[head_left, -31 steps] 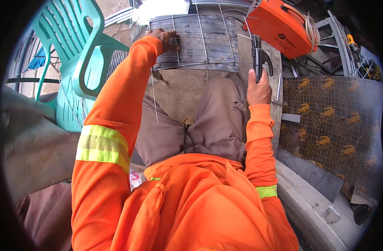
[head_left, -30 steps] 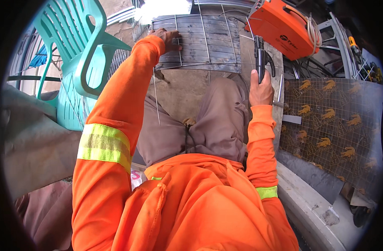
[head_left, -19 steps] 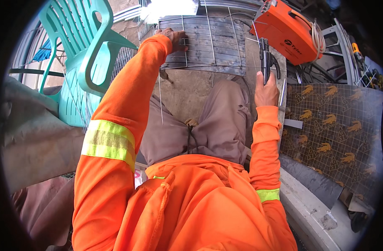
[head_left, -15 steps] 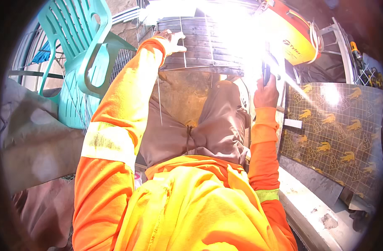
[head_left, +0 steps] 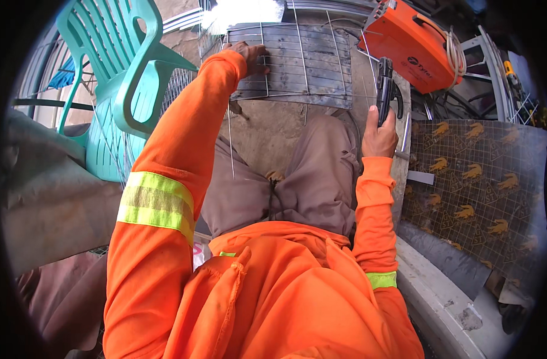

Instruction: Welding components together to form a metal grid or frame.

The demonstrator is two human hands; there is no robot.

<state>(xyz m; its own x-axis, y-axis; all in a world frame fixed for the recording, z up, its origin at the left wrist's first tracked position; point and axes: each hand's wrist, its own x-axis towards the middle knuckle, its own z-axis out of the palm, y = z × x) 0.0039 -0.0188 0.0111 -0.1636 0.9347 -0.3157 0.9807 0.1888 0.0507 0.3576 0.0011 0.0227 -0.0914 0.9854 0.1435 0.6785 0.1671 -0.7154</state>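
My left hand (head_left: 249, 57) rests at the left part of a wire grid (head_left: 302, 54), its fingers curled round one of the wires. Beneath the grid lies a dark, scuffed slatted surface (head_left: 327, 75). To the right of the grid, my right hand (head_left: 380, 134) is closed round the grip of a black welding electrode holder (head_left: 384, 84), which points away from me. A thin rod stands close to the holder's head; I cannot tell whether it is clamped there. A long wire hangs from the grid toward my left thigh.
An orange welding machine (head_left: 411, 51) with a coiled pale cable stands at the far right. Left is a turquoise plastic chair (head_left: 115, 107), with more wire mesh beside it. A brown patterned board (head_left: 471, 185) leans at the right, above a pale ledge (head_left: 441, 299).
The blinding white glare over the grid and electrode holder has gone, leaving a bright patch only at the top. Both hands keep nearly the same places; the holder now shows plainly.
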